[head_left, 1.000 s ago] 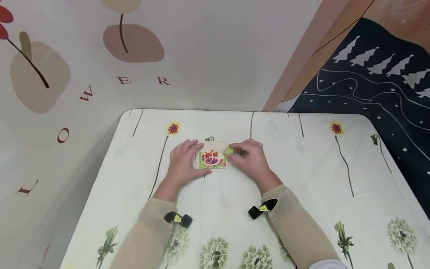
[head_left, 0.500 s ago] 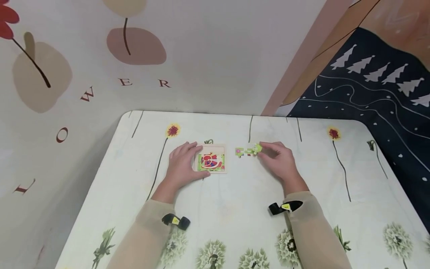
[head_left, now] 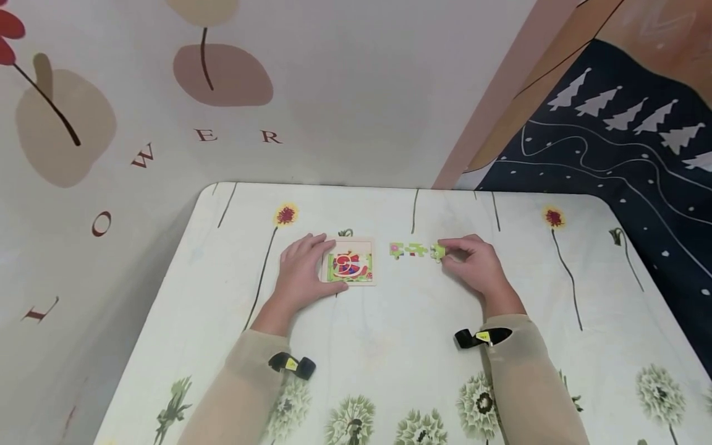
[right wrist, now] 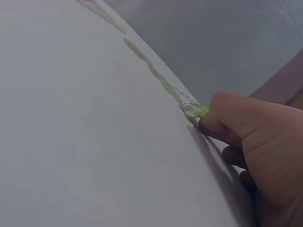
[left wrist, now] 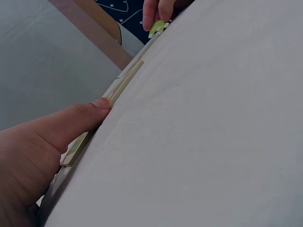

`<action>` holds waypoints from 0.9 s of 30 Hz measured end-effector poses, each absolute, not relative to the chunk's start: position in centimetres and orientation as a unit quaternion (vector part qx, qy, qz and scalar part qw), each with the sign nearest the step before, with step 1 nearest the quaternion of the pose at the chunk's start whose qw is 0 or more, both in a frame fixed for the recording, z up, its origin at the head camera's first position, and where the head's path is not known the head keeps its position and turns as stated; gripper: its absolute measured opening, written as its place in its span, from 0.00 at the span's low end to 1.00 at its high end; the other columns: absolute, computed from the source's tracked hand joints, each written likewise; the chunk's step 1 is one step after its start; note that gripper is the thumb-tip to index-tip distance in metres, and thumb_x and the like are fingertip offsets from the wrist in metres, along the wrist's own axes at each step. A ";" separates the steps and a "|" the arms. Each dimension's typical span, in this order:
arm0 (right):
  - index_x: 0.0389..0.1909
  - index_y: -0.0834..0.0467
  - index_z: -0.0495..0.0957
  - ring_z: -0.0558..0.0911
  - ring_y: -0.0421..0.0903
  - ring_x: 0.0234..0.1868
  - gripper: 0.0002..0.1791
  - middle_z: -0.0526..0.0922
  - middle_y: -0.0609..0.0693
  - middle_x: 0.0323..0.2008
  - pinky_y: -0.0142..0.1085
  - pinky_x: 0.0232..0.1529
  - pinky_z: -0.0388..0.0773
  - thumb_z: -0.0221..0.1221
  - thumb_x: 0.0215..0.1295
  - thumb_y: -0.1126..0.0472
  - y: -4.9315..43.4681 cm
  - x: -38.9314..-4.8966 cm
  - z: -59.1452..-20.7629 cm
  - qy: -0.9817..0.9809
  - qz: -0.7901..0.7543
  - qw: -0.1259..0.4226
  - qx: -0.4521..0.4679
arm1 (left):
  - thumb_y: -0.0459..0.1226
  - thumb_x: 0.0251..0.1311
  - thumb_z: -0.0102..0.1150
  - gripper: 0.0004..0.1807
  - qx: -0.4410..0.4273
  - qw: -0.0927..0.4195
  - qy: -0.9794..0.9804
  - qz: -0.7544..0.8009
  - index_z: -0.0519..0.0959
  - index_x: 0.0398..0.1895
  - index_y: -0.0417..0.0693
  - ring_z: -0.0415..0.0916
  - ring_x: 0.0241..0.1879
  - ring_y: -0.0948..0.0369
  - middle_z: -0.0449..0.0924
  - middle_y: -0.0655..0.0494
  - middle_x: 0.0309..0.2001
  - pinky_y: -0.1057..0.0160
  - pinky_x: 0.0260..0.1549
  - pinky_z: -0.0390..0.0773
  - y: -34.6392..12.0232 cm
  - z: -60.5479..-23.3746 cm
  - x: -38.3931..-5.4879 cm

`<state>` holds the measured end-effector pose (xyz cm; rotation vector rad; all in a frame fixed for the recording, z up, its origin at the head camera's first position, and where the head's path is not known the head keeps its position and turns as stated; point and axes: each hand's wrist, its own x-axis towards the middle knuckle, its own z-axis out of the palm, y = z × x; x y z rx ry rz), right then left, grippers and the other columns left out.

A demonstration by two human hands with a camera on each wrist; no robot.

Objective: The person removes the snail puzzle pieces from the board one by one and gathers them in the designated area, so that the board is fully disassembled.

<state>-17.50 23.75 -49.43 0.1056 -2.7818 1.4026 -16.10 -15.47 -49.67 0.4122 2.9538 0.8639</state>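
A small wooden puzzle tray point(head_left: 347, 244) lies on the table, its lower part filled with a red and green picture and its top strip bare wood. My left hand point(head_left: 300, 269) grips the tray's left side, thumb along the near edge and fingers at the far left corner. To the tray's right, my right hand point(head_left: 475, 266) pinches a green puzzle piece point(head_left: 437, 252) between thumb and fingers, low at the table. In the right wrist view the held piece point(right wrist: 195, 109) is slightly tilted. Two loose pieces lie in a row beside it: a pink-and-green piece point(head_left: 396, 250) and a green piece point(head_left: 416, 250).
The table point(head_left: 378, 346) wears a white cloth printed with flowers. A pale wall point(head_left: 356, 93) rises behind its far edge, and a dark cloth with white trees point(head_left: 612, 136) hangs at the right.
My right hand has moved right from the tray's top right corner, carrying the green piece, to the end of the row of loose pieces. My left hand stays on the tray.
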 end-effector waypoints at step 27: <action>0.54 0.57 0.89 0.71 0.56 0.60 0.16 0.83 0.54 0.50 0.54 0.63 0.70 0.69 0.66 0.60 22.9 -18.0 -50.2 -0.918 0.385 0.073 0.058 | 0.59 0.46 0.84 0.54 0.134 0.019 0.951 0.279 0.73 0.77 0.50 0.50 0.82 0.46 0.63 0.49 0.80 0.37 0.77 0.47 -15.4 -49.5 -16.1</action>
